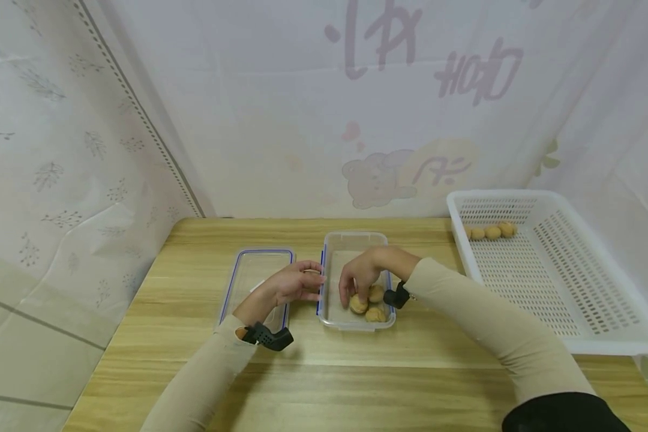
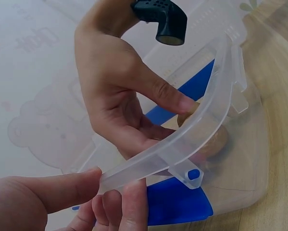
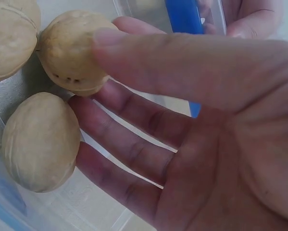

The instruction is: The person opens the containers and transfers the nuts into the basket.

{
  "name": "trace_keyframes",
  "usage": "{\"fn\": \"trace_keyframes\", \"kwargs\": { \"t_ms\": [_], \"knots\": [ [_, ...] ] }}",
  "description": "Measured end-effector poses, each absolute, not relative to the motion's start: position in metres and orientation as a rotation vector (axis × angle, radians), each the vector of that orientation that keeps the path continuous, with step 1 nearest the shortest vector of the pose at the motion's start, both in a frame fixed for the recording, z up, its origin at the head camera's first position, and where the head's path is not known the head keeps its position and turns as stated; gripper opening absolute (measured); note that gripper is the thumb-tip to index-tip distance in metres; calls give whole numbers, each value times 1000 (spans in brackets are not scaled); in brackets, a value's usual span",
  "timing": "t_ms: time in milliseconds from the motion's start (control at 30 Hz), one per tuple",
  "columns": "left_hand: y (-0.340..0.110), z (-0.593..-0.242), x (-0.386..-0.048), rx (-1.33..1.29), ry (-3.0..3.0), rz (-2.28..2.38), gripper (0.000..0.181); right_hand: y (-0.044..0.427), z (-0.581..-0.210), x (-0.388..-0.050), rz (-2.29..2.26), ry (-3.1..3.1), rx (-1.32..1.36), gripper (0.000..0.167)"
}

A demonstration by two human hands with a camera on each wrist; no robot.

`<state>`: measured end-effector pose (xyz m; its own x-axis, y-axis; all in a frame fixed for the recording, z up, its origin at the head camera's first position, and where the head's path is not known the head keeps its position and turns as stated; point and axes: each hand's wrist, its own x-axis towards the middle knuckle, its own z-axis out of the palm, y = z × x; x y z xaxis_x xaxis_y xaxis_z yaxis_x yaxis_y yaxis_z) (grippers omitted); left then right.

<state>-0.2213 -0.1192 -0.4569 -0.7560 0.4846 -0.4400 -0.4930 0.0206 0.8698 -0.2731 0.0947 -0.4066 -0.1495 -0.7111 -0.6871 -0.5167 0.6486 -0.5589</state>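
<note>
A clear plastic container (image 1: pixel 335 255) with blue side latches stands on the table, three walnuts at its near right end. My right hand (image 1: pixel 364 273) reaches down inside it. Thumb and fingers pinch one walnut (image 3: pixel 69 60), while a second walnut (image 3: pixel 42 142) lies against the fingertips and a third walnut (image 3: pixel 9 38) sits alongside. At the container's left side is my left hand (image 1: pixel 291 283); the left wrist view has its thumb and fingers pinching the rim (image 2: pixel 156 161) near a blue latch (image 2: pixel 177 202). The container wall partly veils the walnuts in that view.
A clear lid (image 1: pixel 261 261) with a blue seal lies left of the container, partly under the left forearm. On the right, a white perforated basket (image 1: pixel 510 276) holds several walnuts (image 1: pixel 492 232) in its far left corner. Behind the wooden table (image 1: pixel 324 390) hangs a printed cloth.
</note>
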Motion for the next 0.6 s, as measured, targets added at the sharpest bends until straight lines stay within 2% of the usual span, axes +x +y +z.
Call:
{"fn": "trace_keyframes", "kwargs": {
  "t_ms": [600],
  "knots": [
    [-119, -456, -220, -12, 1627, 1809, 38, 93, -410, -264, -158, 1904, -980, 27]
  ]
}}
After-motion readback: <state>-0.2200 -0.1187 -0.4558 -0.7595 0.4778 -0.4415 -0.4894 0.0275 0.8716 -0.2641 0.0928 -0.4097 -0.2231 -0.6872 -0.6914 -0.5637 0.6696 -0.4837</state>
